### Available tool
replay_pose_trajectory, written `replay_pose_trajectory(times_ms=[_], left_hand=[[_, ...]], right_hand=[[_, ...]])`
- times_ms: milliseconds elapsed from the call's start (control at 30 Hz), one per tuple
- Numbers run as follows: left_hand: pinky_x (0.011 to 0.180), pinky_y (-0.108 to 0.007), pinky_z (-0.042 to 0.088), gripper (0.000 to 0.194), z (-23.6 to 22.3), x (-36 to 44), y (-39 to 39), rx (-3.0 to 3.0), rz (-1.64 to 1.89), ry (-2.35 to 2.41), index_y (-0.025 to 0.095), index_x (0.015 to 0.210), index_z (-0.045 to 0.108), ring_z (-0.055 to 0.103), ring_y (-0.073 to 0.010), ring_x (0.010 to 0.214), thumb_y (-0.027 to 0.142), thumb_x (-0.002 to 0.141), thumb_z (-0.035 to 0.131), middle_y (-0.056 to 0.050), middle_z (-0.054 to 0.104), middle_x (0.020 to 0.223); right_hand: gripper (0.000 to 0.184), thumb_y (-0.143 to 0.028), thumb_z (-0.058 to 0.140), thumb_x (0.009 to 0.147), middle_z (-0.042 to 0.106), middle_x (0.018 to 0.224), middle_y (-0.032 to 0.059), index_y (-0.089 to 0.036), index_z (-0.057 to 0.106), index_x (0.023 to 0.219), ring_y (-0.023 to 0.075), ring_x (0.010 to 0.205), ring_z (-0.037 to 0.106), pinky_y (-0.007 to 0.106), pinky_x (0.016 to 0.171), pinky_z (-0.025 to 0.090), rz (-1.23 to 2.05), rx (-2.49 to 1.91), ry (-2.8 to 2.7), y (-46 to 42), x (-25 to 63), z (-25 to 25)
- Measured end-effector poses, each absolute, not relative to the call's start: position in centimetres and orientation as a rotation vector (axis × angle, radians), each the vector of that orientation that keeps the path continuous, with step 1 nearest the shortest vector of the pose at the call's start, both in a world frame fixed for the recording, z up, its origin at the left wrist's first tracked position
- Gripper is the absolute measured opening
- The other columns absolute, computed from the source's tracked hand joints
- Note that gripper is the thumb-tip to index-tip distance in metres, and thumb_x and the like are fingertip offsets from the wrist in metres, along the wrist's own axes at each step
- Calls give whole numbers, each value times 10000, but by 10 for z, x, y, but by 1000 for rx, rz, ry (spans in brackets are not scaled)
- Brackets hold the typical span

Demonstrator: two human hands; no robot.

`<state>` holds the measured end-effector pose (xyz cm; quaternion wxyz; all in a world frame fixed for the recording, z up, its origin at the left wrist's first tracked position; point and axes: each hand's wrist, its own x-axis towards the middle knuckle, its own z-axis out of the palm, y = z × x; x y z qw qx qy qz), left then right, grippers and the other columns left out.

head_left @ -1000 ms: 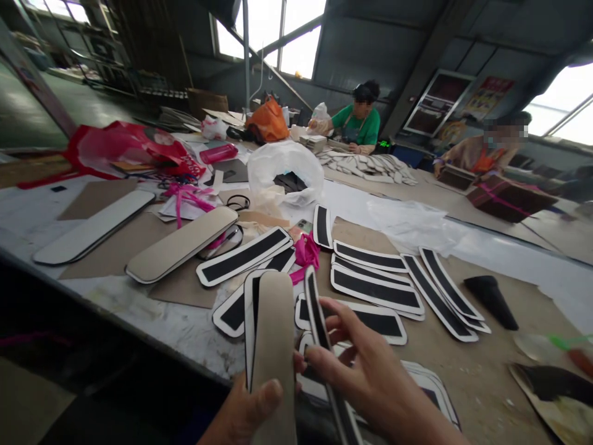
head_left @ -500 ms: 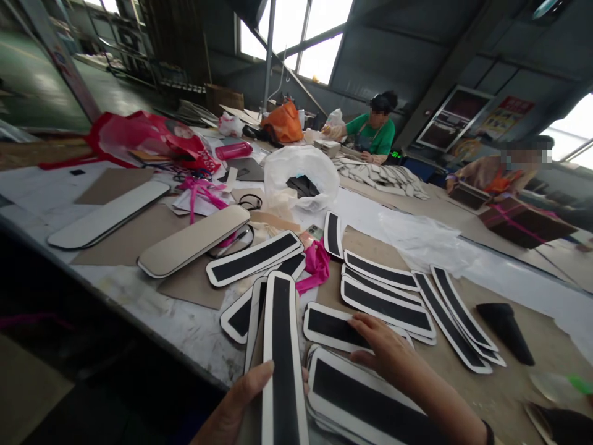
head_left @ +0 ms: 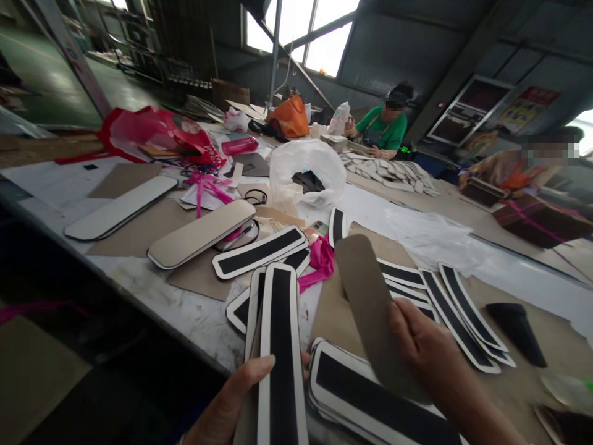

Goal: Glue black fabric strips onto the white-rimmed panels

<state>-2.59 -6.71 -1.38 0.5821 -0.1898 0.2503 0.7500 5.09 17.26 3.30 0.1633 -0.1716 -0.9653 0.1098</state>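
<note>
My left hand [head_left: 234, 392] is closed on long rounded panels [head_left: 281, 327], thumb on the top one, which has a black middle and a white border. At least one more panel shows beneath it. In my right hand [head_left: 424, 346] is a single panel [head_left: 364, 303], tilted up with its plain grey-brown side showing. Below that hand, a stack of black-and-white panels [head_left: 365, 389] lies on the table. More such panels [head_left: 466, 315] lie fanned out to the right, partly behind the raised one. Another overlapping group [head_left: 259, 252] sits just beyond my left hand.
Two plain beige panels [head_left: 201, 235] lie at the left. A white plastic bag [head_left: 282, 167] with dark pieces stands mid-table, near a pink ribbon [head_left: 319, 262]. At the right is a black tapered object [head_left: 516, 330]. Two people work across the table, one in a green top [head_left: 389, 133].
My right hand has picked up the panel it was touching on the table and turned its plain side into view. My left hand keeps its hold on the panels. The view has shifted slightly.
</note>
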Motion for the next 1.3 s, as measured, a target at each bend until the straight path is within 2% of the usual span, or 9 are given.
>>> replay_pose_trajectory(times_ms=[100, 167, 267, 333, 433, 533, 800, 1067, 1300], left_hand=[[767, -333, 478, 464, -23, -18, -70, -428, 1742, 469, 31, 1139, 541, 635, -248, 819, 341, 794, 554, -156, 681, 914], [755, -337, 481, 471, -27, -15, -71, -418, 1682, 463, 24, 1100, 566, 644, -256, 780, 370, 781, 568, -147, 693, 820], [661, -325, 494, 458, -27, -13, -72, -424, 1618, 639, 13, 1083, 572, 647, -242, 638, 357, 781, 567, -137, 686, 675], [642, -323, 492, 436, -25, -14, -72, -438, 1623, 729, 26, 1098, 564, 641, -230, 621, 333, 789, 554, -142, 689, 711], [691, -348, 492, 399, -22, -18, -71, -438, 1665, 721, 40, 1107, 559, 644, -241, 709, 280, 789, 543, -159, 688, 866], [729, -359, 488, 406, -21, -20, -71, -409, 1680, 691, 32, 1136, 540, 643, -247, 747, 249, 793, 536, -176, 679, 916], [681, -333, 496, 340, -24, -19, -68, -446, 1632, 668, 47, 1039, 602, 639, -232, 694, 270, 789, 545, -139, 691, 826], [641, -318, 483, 301, -23, -14, -69, -423, 1646, 745, 83, 964, 622, 615, -214, 650, 313, 785, 547, -105, 671, 782], [762, -344, 480, 400, -30, -3, -67, -226, 1754, 728, 126, 1072, 584, 620, -246, 817, 333, 735, 642, -118, 665, 948]], right_hand=[[365, -401, 255, 897, 496, 568, -9, -185, 462, 688, 120, 509, 492, 203, 473, 379, 1153, -605, -2758, 123, 42, 46], [375, -385, 231, 911, 532, 612, 0, -184, 466, 699, 120, 553, 510, 206, 515, 382, 1359, -551, -2830, 96, 38, 44], [375, -381, 270, 908, 571, 615, 10, -191, 500, 681, 141, 564, 536, 235, 532, 361, 1009, -445, -3141, 82, 43, 38], [352, -390, 318, 896, 591, 611, 13, -201, 532, 690, 161, 566, 557, 252, 536, 371, 698, -449, -3288, 93, 55, 36], [234, -371, 539, 790, 650, 880, 60, -208, 591, 949, 221, 802, 607, 314, 698, 463, 483, -460, -3358, 122, 81, 26], [648, -227, 682, 633, 520, 1232, 117, -190, 475, 1246, 284, 1104, 493, 407, 917, 421, 375, -429, -3421, 146, 107, 6], [701, -187, 635, 650, 456, 1304, 116, -206, 410, 1315, 291, 1177, 434, 452, 974, 389, 367, -374, -3358, 155, 123, -18], [582, -342, 609, 714, 488, 1255, 128, -205, 473, 1263, 279, 1151, 458, 418, 965, 399, 605, -428, -3220, 167, 124, -2], [689, -487, 618, 695, 533, 1133, 102, -182, 418, 1280, 220, 935, 547, 361, 832, 465, 1457, -832, -2744, 112, 74, 41]])
